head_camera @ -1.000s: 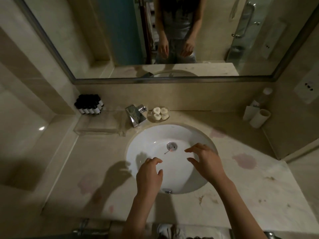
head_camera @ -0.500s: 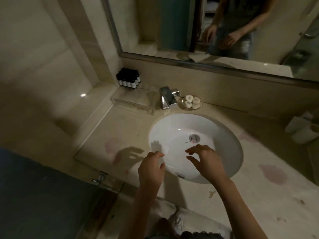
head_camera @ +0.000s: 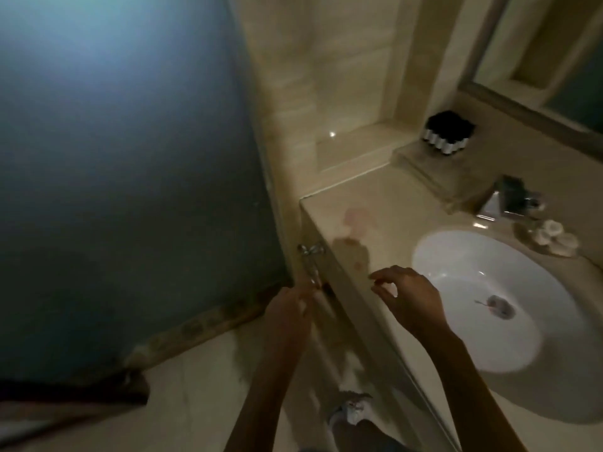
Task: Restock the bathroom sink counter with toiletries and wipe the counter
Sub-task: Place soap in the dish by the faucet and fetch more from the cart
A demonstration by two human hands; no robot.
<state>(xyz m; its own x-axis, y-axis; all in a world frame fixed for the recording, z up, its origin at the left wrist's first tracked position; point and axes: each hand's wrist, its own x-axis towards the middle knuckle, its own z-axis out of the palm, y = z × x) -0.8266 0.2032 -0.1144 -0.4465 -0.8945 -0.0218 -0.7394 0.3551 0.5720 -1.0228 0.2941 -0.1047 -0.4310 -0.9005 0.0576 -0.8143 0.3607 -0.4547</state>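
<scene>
Right hand [head_camera: 411, 298]: fingers loosely curled, holding nothing, hovering over the front edge of the worktop [head_camera: 408, 200] at centre frame, just left of the sink [head_camera: 473, 256].
Left hand [head_camera: 287, 318]: lower centre, below the worktop edge by a metal fitting [head_camera: 310, 252]; too blurred to tell whether it grips anything.
Toiletries: small black-capped bottles [head_camera: 448, 133] grouped on the raised ledge, upper right; white rolls in a dish [head_camera: 551, 238] near the tap [head_camera: 509, 200], right edge.
Done: seemingly nothing; no cloth or fresh stock in sight.
Left to do: pink stains [head_camera: 359, 220] mark the worktop; wiping and restocking both appear ahead.
Change: half a second ago both hands hung over the sink; the view has swung left and the left hand has dropped below the edge.
</scene>
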